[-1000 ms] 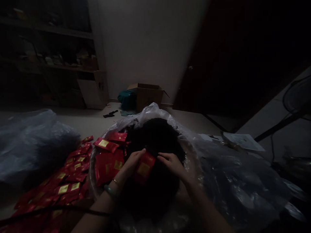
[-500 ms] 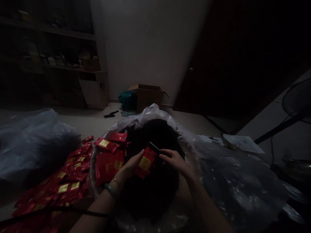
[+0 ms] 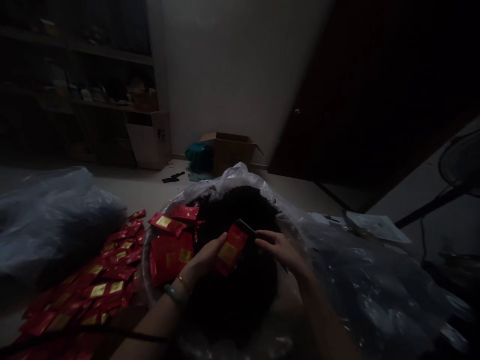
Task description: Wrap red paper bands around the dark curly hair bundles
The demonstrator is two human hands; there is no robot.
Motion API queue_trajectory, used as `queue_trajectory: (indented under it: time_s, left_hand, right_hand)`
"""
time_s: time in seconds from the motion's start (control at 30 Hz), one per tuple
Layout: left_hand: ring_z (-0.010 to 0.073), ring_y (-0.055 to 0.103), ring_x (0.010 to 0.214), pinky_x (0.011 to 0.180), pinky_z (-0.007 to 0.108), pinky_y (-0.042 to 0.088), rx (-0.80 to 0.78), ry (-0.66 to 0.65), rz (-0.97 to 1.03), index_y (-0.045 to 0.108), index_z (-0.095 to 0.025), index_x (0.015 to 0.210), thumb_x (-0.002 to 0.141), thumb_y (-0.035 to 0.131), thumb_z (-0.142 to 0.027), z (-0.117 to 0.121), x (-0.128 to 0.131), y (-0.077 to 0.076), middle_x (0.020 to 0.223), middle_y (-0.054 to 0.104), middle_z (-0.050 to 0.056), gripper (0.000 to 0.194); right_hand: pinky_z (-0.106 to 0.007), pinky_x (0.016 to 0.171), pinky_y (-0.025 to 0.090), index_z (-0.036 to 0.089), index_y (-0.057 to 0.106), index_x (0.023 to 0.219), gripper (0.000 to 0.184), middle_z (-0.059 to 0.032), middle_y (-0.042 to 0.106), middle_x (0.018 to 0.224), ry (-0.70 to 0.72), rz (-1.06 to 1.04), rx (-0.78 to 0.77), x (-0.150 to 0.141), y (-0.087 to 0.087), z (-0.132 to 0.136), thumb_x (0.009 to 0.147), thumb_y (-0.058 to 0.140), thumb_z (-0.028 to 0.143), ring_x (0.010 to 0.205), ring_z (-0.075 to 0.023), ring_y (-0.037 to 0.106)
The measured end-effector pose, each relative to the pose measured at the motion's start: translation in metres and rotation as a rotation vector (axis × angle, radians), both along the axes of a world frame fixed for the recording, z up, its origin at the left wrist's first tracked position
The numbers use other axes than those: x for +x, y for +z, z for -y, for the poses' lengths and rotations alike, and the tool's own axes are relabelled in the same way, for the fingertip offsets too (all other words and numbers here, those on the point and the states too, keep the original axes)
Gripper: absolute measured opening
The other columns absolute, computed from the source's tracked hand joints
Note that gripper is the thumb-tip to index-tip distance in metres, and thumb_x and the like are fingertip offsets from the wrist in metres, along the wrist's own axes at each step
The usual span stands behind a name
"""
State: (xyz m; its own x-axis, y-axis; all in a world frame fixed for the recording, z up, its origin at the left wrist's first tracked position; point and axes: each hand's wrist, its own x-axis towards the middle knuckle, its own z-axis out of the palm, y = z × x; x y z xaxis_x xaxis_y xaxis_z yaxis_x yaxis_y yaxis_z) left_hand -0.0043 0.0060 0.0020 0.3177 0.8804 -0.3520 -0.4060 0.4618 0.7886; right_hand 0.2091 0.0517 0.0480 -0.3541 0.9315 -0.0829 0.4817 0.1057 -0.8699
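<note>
My left hand [image 3: 208, 254] is closed on a small red packet [image 3: 229, 251] with a gold label, holding it tilted. A thin dark strip with a pale edge [image 3: 246, 227] lies across the packet's upper end. The fingers of my right hand [image 3: 278, 247] pinch the right end of this strip; its exact kind is too dark to tell. Both hands are above a heap of black loose material [image 3: 240, 205] in a round tub lined with clear plastic [image 3: 240, 172]. Several red packets [image 3: 168, 255] lie inside the tub's left side.
Many red packets [image 3: 108, 287] are piled on the floor at left, by a big clear plastic bag [image 3: 56, 220]. More plastic sheeting [image 3: 360, 280] spreads at right. Behind stand a cardboard box [image 3: 234, 152] and a teal bundle [image 3: 199, 156]. A fan [image 3: 461, 160] is at far right.
The view has shifted slightly. Both hands have moved a little to the right with the red packet and the dark strip, with the grip much the same.
</note>
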Motion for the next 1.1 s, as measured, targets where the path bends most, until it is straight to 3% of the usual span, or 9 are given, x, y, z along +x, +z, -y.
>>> queue_trajectory:
  time_s: [0.07, 0.23, 0.33, 0.47, 0.6, 0.77, 0.93, 1.1]
  left_hand:
    - [0.0179, 0.065, 0.057, 0.056, 0.028, 0.049, 0.039, 0.01, 0.0, 0.065, -0.01, 0.09, 0.079, 0.05, -0.058, 0.0, 0.001, 0.001, 0.079, 0.072, 0.011, 0.052]
    - [0.0183, 0.064, 0.063, 0.063, 0.03, 0.049, 0.135, 0.1, -0.01, 0.064, -0.012, 0.087, 0.07, 0.063, -0.055, -0.002, 0.005, -0.003, 0.078, 0.071, 0.008, 0.046]
    - [0.0162, 0.063, 0.071, 0.068, 0.027, 0.047, 0.242, 0.152, -0.069, 0.065, -0.014, 0.092, 0.066, 0.07, -0.048, -0.002, 0.008, -0.008, 0.084, 0.07, 0.005, 0.043]
    - [0.015, 0.06, 0.073, 0.069, 0.024, 0.044, 0.313, 0.114, -0.135, 0.064, -0.014, 0.092, 0.064, 0.071, -0.044, 0.0, 0.014, -0.011, 0.084, 0.067, 0.003, 0.041]
    - [0.0135, 0.056, 0.069, 0.064, 0.023, 0.041, 0.345, 0.117, -0.197, 0.062, -0.015, 0.086, 0.065, 0.07, -0.043, 0.001, 0.018, -0.009, 0.079, 0.063, 0.001, 0.036]
    - [0.0116, 0.05, 0.062, 0.058, 0.022, 0.036, 0.387, 0.253, -0.353, 0.062, -0.014, 0.067, 0.064, 0.067, -0.041, -0.001, 0.015, -0.006, 0.063, 0.058, -0.001, 0.028]
    - [0.0106, 0.047, 0.056, 0.056, 0.022, 0.034, 0.374, 0.32, -0.335, 0.061, -0.013, 0.061, 0.06, 0.066, -0.039, -0.002, 0.011, -0.003, 0.056, 0.056, -0.002, 0.027]
    - [0.0107, 0.05, 0.058, 0.058, 0.022, 0.037, 0.357, 0.228, -0.349, 0.067, -0.011, 0.068, 0.061, 0.066, -0.042, -0.002, 0.014, -0.006, 0.06, 0.061, -0.001, 0.031]
  right_hand:
    - [-0.029, 0.062, 0.05, 0.014, 0.063, 0.113, 0.051, -0.0078, 0.071, 0.09, 0.044, 0.033, -0.031, 0.017, 0.001, -0.004, 0.07, 0.065, 0.04, 0.07, -0.0192, 0.065]
    - [-0.027, 0.062, 0.049, 0.018, 0.072, 0.088, 0.029, -0.0048, 0.072, 0.083, 0.166, 0.321, -0.034, 0.045, -0.01, -0.011, 0.061, 0.071, 0.027, 0.074, -0.0209, 0.064]
    - [-0.028, 0.069, 0.049, 0.019, 0.072, 0.084, 0.025, -0.0048, 0.072, 0.085, 0.205, 0.305, -0.005, 0.032, -0.015, -0.01, 0.061, 0.07, 0.027, 0.078, -0.0216, 0.065]
    - [-0.029, 0.065, 0.049, 0.015, 0.067, 0.102, 0.04, -0.0064, 0.07, 0.085, 0.047, 0.019, 0.017, -0.006, -0.012, -0.002, 0.077, 0.052, 0.044, 0.076, -0.0198, 0.064]
    - [-0.025, 0.056, 0.043, 0.012, 0.068, 0.077, 0.031, -0.0049, 0.066, 0.07, -0.024, -0.046, 0.036, -0.031, -0.013, 0.006, 0.073, 0.057, 0.041, 0.065, -0.0169, 0.059]
    - [-0.022, 0.048, 0.036, 0.013, 0.067, 0.069, 0.027, -0.0012, 0.06, 0.058, 0.006, -0.055, -0.006, -0.036, -0.017, 0.013, 0.07, 0.061, 0.04, 0.055, -0.0128, 0.052]
    - [-0.021, 0.043, 0.03, 0.013, 0.063, 0.068, 0.033, 0.0032, 0.052, 0.051, -0.021, -0.162, -0.166, -0.042, -0.021, 0.012, 0.062, 0.065, 0.046, 0.044, -0.0078, 0.042]
    - [-0.021, 0.043, 0.029, 0.014, 0.062, 0.063, 0.035, 0.0034, 0.049, 0.049, -0.033, -0.153, -0.143, -0.042, -0.02, 0.013, 0.06, 0.068, 0.047, 0.045, -0.0077, 0.041]
